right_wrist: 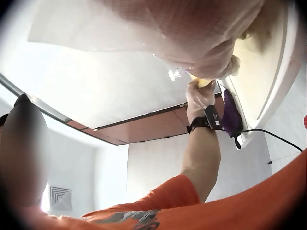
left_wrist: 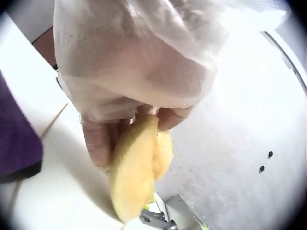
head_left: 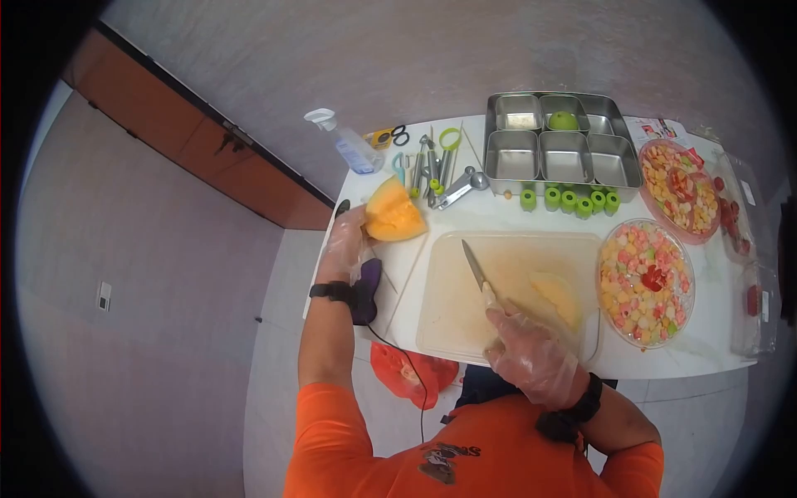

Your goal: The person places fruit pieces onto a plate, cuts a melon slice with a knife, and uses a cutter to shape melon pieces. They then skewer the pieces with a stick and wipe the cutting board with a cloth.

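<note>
In the head view my gloved left hand [head_left: 343, 242] grips a chunk of orange-fleshed melon [head_left: 393, 212] over the table's left side, beyond the cutting board. The left wrist view shows fingers on both sides of the pale melon [left_wrist: 132, 175]. My right hand [head_left: 535, 357], also in a clear plastic glove, holds a knife [head_left: 476, 266] by its light handle over the board's near edge, blade pointing away to the upper left. A melon slice [head_left: 558, 299] lies on the white cutting board [head_left: 448, 319] beside this hand. In the right wrist view the glove hides the knife.
Behind the board stands a steel tray [head_left: 491, 184] of metal cups, green-capped pieces [head_left: 569, 201] before it. Diced-fruit platters [head_left: 647, 282] sit at right. Utensils [head_left: 432, 170] and a spray bottle [head_left: 353, 151] stand back left. A purple object [head_left: 366, 292] lies near my left wrist.
</note>
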A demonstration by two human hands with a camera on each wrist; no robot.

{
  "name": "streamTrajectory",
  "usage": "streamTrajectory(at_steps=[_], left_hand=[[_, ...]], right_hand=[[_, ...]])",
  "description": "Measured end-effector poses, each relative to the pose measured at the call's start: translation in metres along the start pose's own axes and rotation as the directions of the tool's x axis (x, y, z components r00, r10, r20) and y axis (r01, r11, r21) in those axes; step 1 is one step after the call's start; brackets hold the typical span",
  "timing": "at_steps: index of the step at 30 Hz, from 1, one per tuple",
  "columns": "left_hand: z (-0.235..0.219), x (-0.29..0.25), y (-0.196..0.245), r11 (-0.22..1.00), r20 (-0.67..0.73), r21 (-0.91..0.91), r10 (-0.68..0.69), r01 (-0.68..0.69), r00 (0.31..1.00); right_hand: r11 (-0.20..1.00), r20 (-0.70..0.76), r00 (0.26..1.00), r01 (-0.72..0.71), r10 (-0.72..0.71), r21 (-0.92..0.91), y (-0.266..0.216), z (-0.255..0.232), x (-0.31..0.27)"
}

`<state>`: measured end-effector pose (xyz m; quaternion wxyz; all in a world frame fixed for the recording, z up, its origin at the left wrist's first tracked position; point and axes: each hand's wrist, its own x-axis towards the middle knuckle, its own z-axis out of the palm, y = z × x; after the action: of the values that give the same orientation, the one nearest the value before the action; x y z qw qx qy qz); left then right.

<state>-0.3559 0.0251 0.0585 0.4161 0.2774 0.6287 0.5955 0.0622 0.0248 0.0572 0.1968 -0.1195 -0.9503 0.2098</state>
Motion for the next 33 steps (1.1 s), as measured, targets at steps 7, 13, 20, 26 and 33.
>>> streamTrajectory(at_steps=[7,13,20,26,33], left_hand=[[0.01,-0.005,-0.032,0.996,-0.23,0.035,-0.077,0.087,0.97],[0.015,-0.001,-0.016,0.938,-0.297,0.34,0.038,0.068,0.954],[0.026,0.004,0.0,0.737,-0.129,0.672,0.21,-0.07,0.969],[0.16,-0.002,0.023,0.309,0.433,0.799,0.297,-0.515,0.851],[0.246,0.031,-0.018,-0.011,0.65,0.753,0.161,-0.658,0.742]], right_hand=[[0.989,-0.072,0.991,0.121,-0.115,0.089,0.013,0.0,-0.003],[0.976,-0.072,0.997,-0.006,0.022,0.218,0.017,0.014,-0.004],[0.95,-0.138,0.972,-0.146,0.189,0.275,0.014,-0.015,-0.029],[0.839,-0.082,0.836,-0.536,0.543,0.094,0.022,-0.024,-0.071],[0.858,-0.233,0.827,-0.478,0.512,0.189,0.033,-0.004,-0.099]])
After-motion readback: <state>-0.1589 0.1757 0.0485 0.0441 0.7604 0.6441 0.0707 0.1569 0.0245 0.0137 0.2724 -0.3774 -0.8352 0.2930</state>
